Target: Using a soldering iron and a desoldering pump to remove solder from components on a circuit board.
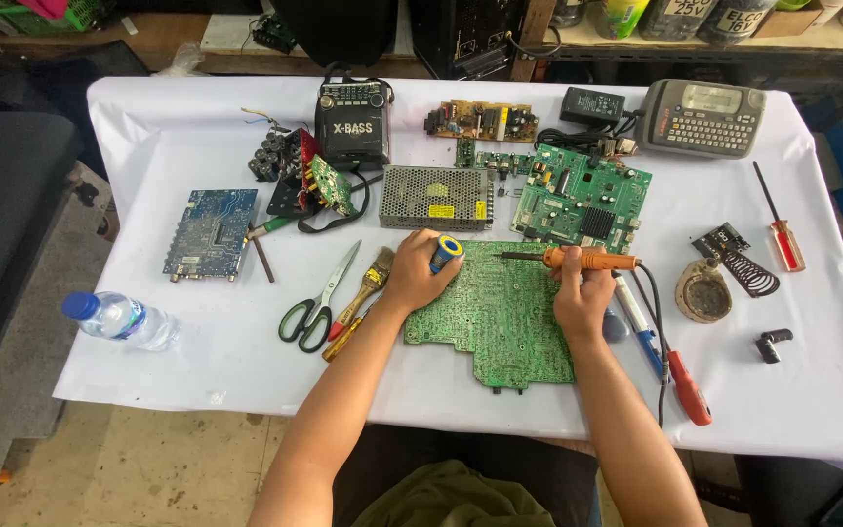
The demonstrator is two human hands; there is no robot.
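Observation:
A large green circuit board (496, 310) lies on the white-covered table (197, 371) in front of me. My left hand (418, 275) rests at the board's upper left edge and grips a small blue and yellow spool (446, 252). My right hand (582, 293) holds an orange-handled soldering iron (587, 259), its dark tip pointing left over the board's top edge. The iron's cord trails off to the right.
Green-handled scissors (316, 301), a brush (371, 283) and a yellow-handled tool lie left of the board. Further back are other circuit boards (583, 197), a metal power supply (436, 197), a black radio (351, 122) and a label printer (701, 117). A water bottle (119, 318) lies far left; screwdrivers (781, 230) and an iron stand (704, 289) sit right.

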